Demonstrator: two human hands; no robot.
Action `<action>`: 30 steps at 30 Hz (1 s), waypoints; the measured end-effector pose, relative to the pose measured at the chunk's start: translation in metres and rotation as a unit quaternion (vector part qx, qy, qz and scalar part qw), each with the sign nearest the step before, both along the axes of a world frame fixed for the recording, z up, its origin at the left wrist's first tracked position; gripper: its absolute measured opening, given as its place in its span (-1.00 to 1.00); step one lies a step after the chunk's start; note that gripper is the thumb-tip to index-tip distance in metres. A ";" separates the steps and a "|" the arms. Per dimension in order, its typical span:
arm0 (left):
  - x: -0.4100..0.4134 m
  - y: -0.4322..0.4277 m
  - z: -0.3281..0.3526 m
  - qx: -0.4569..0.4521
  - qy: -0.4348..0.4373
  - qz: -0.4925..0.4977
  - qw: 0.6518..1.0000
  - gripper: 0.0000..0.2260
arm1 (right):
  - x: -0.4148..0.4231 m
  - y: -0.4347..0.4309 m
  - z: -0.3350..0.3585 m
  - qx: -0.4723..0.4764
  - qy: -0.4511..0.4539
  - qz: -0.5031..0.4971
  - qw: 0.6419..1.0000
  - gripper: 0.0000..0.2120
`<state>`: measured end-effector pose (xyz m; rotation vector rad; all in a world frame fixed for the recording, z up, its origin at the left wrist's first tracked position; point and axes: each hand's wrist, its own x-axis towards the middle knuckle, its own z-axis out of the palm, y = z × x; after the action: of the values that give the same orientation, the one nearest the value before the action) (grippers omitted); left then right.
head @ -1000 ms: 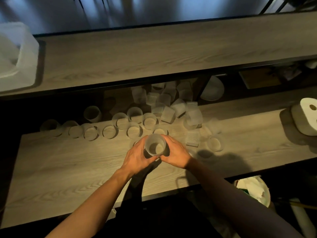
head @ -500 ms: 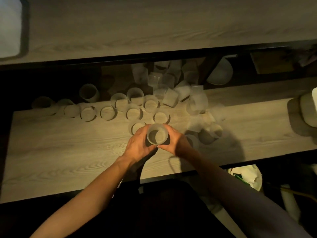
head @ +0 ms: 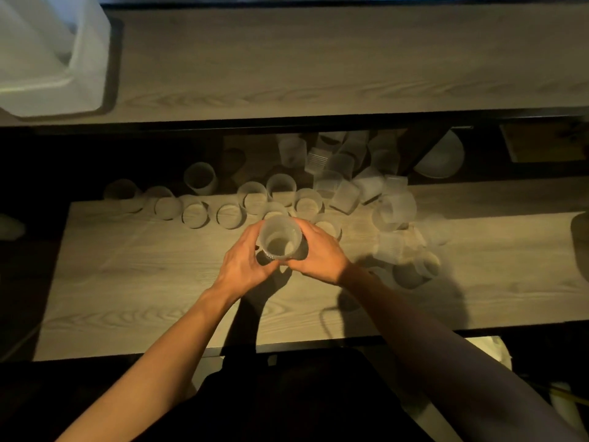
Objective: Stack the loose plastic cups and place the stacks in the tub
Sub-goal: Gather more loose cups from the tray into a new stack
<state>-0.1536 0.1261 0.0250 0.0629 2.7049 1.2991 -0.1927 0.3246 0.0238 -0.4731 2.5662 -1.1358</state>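
Item: cup stack [head: 280, 237], upright above table [head: 127, 298] centre, left hand [head: 245, 263] and right hand [head: 318, 253] each with grip curled round its wall; step, as judged: stacking; next calls for nesting one of the loose cups [head: 306, 202] at 12 o'clock, tub [head: 54, 59] waiting at 10 o'clock.

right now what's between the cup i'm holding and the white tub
In the head view: loose cups on the table, then a dark gap and bare upper shelf.

One head-worn wide-angle view looks forward and steeply down, close over the table [head: 134, 282]; dim edges perhaps distorted.
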 end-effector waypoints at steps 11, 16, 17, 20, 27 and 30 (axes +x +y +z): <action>-0.007 -0.011 -0.014 -0.002 -0.048 0.022 0.999 -0.15 | -0.010 -0.011 -0.022 0.015 -0.052 0.003 0.999 -0.13; -0.008 -0.012 -0.022 -0.003 -0.079 0.004 0.997 -0.25 | -0.011 -0.015 -0.032 0.065 -0.054 0.019 0.996 -0.16; -0.007 -0.012 -0.026 -0.009 -0.076 -0.004 0.997 -0.27 | -0.010 -0.016 -0.036 0.074 -0.055 0.022 0.995 -0.16; -0.003 -0.010 -0.032 0.001 -0.091 -0.003 0.996 -0.29 | -0.003 -0.021 -0.047 0.071 -0.068 0.017 0.995 -0.15; -0.004 -0.006 -0.032 0.014 -0.072 0.006 0.997 -0.27 | 0.001 -0.015 -0.048 0.036 -0.041 -0.003 0.999 -0.14; -0.009 0.001 -0.020 0.016 -0.040 -0.008 0.999 -0.26 | 0.002 0.004 -0.033 -0.008 -0.013 -0.026 1.000 -0.18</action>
<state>-0.1625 0.1267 0.0054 0.0335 2.6111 1.3121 -0.1910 0.3288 -0.0095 -0.3938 2.5627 -1.1746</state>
